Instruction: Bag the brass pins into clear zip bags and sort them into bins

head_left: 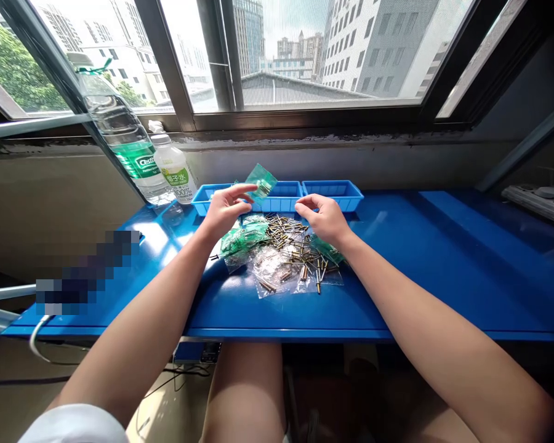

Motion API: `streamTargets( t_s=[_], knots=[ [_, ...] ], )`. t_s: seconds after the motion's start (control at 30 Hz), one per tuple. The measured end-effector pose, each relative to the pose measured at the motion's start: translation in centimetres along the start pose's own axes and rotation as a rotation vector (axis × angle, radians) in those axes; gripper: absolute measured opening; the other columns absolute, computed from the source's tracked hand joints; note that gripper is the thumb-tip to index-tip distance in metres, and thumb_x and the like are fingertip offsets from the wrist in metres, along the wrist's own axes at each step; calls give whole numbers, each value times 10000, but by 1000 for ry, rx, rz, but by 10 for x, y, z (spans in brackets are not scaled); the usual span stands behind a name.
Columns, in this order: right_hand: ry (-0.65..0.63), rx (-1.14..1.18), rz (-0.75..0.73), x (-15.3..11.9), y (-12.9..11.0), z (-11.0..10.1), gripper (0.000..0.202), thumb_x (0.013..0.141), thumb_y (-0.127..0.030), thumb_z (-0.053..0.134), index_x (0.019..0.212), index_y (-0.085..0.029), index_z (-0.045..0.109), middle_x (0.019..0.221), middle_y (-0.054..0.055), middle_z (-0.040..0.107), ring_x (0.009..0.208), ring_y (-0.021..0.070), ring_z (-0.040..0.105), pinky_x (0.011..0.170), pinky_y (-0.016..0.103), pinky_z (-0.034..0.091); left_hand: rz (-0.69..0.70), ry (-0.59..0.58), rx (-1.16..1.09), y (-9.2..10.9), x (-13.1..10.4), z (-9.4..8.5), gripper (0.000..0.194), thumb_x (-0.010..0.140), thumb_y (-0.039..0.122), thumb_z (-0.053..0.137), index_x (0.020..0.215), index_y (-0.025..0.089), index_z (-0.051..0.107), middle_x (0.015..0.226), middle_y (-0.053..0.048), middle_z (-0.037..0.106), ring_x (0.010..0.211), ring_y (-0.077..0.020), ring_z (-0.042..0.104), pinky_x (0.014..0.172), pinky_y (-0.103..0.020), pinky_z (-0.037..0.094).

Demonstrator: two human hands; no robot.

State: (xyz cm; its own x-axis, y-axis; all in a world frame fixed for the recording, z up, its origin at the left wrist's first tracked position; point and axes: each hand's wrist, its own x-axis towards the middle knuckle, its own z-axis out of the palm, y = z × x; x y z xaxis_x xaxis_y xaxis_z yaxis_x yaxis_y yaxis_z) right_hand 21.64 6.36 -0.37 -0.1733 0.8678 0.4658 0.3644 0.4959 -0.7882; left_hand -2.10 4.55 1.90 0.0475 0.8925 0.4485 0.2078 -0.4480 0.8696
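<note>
My left hand (228,209) is raised over the front edge of the left blue bin (284,204), fingers apart. A small green plastic bag (261,183) with metal pieces inside is at its fingertips, above the bin; whether the fingers grip it is unclear. My right hand (322,215) has thumb and forefinger pinched together near the right blue bin (335,197); anything between them is too small to make out. Below both hands lies a pile of metal rivets (289,237), with green bags (244,237) on its left and clear bags (272,271) in front.
A large water bottle (141,166) and a smaller white bottle (175,172) stand at the back left of the blue table (434,264). A blurred item (87,271) lies at the left edge. A white power strip (542,200) is at the far right.
</note>
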Motion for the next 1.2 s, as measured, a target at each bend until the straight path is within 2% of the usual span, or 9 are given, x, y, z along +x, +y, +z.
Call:
streamTargets(
  t_s=[0.17,0.3,0.4,0.47,0.73,0.9,1.0,1.13,1.2],
  knots=[
    [-14,-55,0,-1,-2,-1,208,810,-351,617,832,-160,696,859,72,735,803,189,664,746,320,511,7,159,73,-13,7,-9,553,585,230,630,1125,141,708,868,-47,692,810,-179,611,665,-275,478],
    [-33,-93,-2,-2,-3,-1,193,817,-338,616,835,-165,698,875,76,739,821,196,671,743,316,513,-10,242,277,-19,10,-14,621,612,292,597,1216,157,658,1134,-85,677,978,-232,608,858,-360,502],
    [-46,-117,-9,-2,-4,-1,188,820,-337,617,845,-170,700,885,76,741,833,200,675,745,317,514,0,254,461,-21,12,-16,630,632,309,585,1244,172,638,1297,-91,621,1160,-276,548,1041,-429,420],
    [-54,-135,-13,-2,-3,-1,180,819,-331,617,845,-174,701,881,73,742,835,201,677,746,316,514,-21,244,591,-21,11,-16,632,644,306,576,1262,183,625,1331,-86,605,1241,-299,497,1096,-470,362],
    [-66,-164,-24,-2,-4,-2,172,816,-321,622,845,-172,704,868,72,740,820,195,674,743,309,513,-76,146,937,-20,6,-9,724,708,322,553,1409,157,487,1391,-146,525,1298,-363,427,1036,-536,360],
    [-67,-177,-29,-2,-5,-1,166,806,-314,626,839,-170,703,848,64,738,803,191,669,737,305,512,-24,86,992,-24,4,-8,729,729,323,552,1430,146,451,1430,-149,485,1311,-362,408,1052,-523,341],
    [-69,-184,-38,-2,-5,-2,167,803,-316,623,838,-173,702,839,61,737,792,192,667,739,310,514,-12,78,1005,-25,3,-8,727,736,323,553,1433,150,443,1443,-143,478,1316,-353,404,1062,-513,329],
    [-82,-189,-39,-3,-5,-3,172,802,-317,624,849,-172,703,843,65,738,792,194,669,735,312,517,22,87,1012,-25,3,-8,735,739,316,561,1443,151,429,1538,-125,372,1366,-354,346,1080,-511,302],
    [-91,-192,-42,-3,-5,-3,174,802,-315,624,856,-169,703,846,67,739,791,193,670,733,312,519,30,87,1014,-24,3,-8,724,749,315,552,1440,135,434,1532,-130,383,1364,-351,349,1077,-507,298]
  ],
)
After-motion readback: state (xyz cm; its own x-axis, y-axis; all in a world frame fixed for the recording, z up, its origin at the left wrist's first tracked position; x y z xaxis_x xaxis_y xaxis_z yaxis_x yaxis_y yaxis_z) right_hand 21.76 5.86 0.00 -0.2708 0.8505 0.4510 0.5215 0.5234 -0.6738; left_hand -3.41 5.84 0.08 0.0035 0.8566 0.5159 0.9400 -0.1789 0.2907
